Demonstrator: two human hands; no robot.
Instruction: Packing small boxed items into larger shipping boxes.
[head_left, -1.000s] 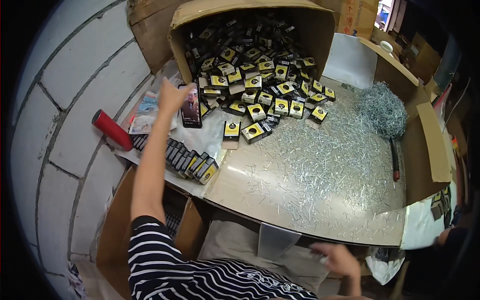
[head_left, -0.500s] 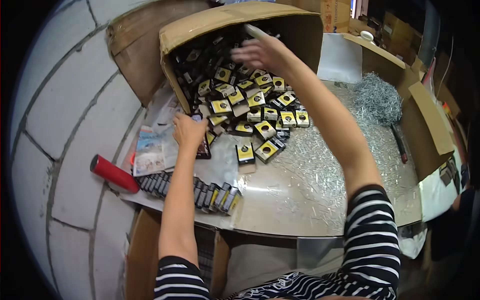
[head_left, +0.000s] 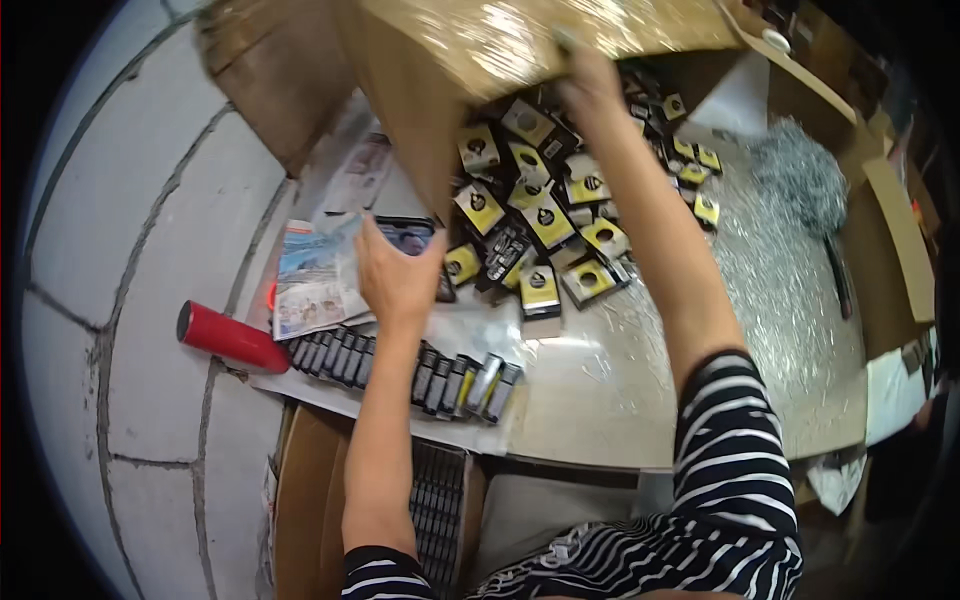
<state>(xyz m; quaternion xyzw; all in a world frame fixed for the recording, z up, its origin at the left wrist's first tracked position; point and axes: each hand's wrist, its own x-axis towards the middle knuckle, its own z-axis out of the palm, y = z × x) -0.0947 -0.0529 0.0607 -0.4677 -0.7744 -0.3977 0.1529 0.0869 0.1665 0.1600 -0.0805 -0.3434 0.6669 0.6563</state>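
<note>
Around a dark smartphone at the left of the table, my left hand has its thumb and fingers on the edges. My right hand, blurred, grips the upper edge of a large taped cardboard box, thumb on top and fingers under it. Below the box's mouth lies a pile of small black-and-yellow boxes; those deeper inside are hidden. Near my left forearm stands a row of similar small boxes on edge.
A red cylinder lies by the block wall. Printed leaflets are next to the phone. At the right are a heap of thin metal pieces and a dark stick-like tool. Below the table edge, an open carton holds packed rows.
The large cardboard box has tipped toward me and to the right. My right hand has gone from its opening to its upper edge. My left hand now spans the phone.
</note>
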